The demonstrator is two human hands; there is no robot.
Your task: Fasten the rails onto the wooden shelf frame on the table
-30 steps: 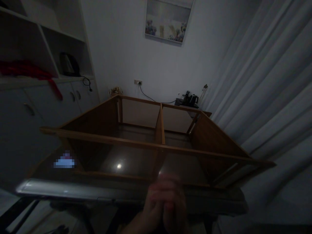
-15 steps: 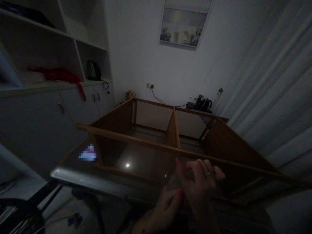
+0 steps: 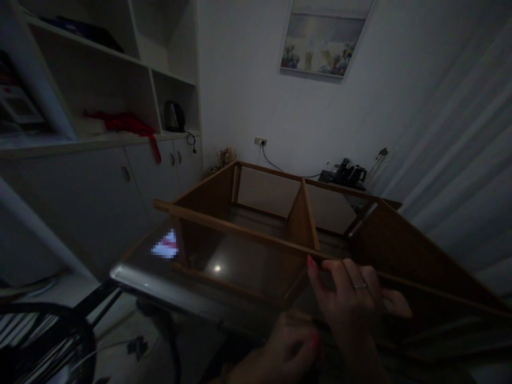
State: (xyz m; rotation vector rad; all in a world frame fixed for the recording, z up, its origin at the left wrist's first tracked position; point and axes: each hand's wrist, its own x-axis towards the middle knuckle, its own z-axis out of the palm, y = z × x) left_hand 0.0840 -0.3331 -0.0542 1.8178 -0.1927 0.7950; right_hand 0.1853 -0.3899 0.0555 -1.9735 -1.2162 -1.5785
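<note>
A brown wooden shelf unit [image 3: 248,236] lies on a dark, glossy tabletop [image 3: 160,277], its long rail towards me and a divider [image 3: 301,216] splitting it into two bays. On that upper rail my right hand [image 3: 354,290], with a ring and red nails, is closed, thumb on the left and fingers bent over the wood. Lower down and to the left, my left hand [image 3: 286,346] is curled closed at the unit's lower rail. Its fingertips are hidden and dim, so the exact hold is hard to see.
White cabinets [image 3: 92,197] with shelves line the left side, holding a kettle [image 3: 174,116] and red cloth [image 3: 128,124]. A black wheel-like round object [image 3: 44,341] stands low on the left. Curtains [image 3: 460,144] hang at right. A black appliance [image 3: 348,173] sits behind the unit.
My right hand has come up onto the upper rail and apart from the left hand. My left hand has shifted slightly down and right. The view has turned a little left.
</note>
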